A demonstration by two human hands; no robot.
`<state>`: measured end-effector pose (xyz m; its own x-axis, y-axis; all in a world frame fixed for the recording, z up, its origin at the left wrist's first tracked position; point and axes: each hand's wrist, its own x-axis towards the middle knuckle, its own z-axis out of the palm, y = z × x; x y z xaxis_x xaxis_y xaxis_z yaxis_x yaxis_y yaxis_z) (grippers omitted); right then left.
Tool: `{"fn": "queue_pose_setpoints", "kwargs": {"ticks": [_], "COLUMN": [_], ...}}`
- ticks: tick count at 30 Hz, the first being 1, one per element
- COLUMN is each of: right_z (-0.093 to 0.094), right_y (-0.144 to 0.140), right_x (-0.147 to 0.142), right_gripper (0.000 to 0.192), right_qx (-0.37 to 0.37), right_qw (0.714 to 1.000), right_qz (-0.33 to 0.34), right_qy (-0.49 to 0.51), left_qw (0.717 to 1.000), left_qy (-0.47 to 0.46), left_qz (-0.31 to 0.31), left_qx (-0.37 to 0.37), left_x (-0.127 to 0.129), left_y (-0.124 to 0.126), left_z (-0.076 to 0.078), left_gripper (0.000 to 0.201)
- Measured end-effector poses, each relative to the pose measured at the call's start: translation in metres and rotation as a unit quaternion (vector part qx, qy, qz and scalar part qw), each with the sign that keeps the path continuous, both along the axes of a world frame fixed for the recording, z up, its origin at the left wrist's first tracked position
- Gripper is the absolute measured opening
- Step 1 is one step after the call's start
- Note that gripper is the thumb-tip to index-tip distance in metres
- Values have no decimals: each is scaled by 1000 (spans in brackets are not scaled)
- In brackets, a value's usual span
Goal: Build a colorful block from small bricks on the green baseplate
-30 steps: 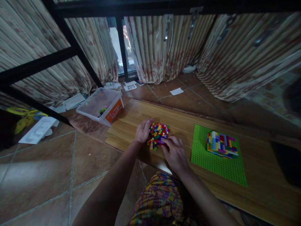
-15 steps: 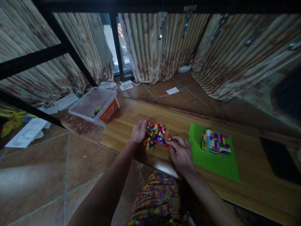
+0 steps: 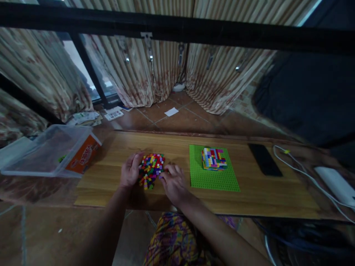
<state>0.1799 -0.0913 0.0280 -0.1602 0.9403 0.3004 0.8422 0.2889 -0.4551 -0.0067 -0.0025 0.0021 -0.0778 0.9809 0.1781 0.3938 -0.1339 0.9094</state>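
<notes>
Patterned fabric in yellow and purple (image 3: 177, 240) covers the person's lap at the near edge. Just beyond, on a wooden board (image 3: 177, 199), the left hand (image 3: 129, 171) cups the left side of a flat slab of multicoloured bricks (image 3: 151, 168), while the right hand (image 3: 173, 181) pinches its right edge with fingertips. To the right lies a green baseplate (image 3: 213, 179) carrying a striped brick block (image 3: 213, 159), then a black phone (image 3: 264, 164). Far left sits a clear plastic tub (image 3: 50, 151).
</notes>
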Motion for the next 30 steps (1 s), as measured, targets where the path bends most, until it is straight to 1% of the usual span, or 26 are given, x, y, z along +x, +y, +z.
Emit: {"fn": "queue_pose_setpoints", "kwargs": {"ticks": [4,7,10,13,14,17,19,20,22,25,30], "right_z": [14,28,36,36,34,25,19,17,15,16,19], "right_y": [-8,-21,-39,-55,-60,-71,-75,-75,-74,-65,-44], "right_x": [3,15,36,68,80,121,148,159,177,190,188], "right_gripper": [9,9,8,10,11,20,19,20,23,22,19], "right_qx": [11,-18,-67,-83,-79,-35,-15,-5,9,27,68], "right_qw": [997,985,963,944,941,930,927,926,930,939,947], "right_qz": [21,26,-17,-77,-98,-172,-210,-226,-238,-232,-221], "right_qy": [74,169,259,309,316,323,312,301,280,253,224], "left_qw": [1000,1000,1000,1000,1000,999,999,999,999,998,998], "left_qy": [9,10,14,14,12,7,10,15,23,33,41], "left_qz": [9,8,11,13,14,19,21,19,18,18,12], "left_qx": [-4,-3,-12,-17,-19,-30,-35,-35,-37,-45,-39], "left_x": [0,0,0,0,0,-1,-1,-1,-1,0,1], "left_y": [0,0,0,1,1,2,3,3,3,3,3], "left_z": [1,2,3,4,4,4,4,4,6,9,11], "left_gripper": [53,53,52,50,50,49,49,49,48,47,45]}}
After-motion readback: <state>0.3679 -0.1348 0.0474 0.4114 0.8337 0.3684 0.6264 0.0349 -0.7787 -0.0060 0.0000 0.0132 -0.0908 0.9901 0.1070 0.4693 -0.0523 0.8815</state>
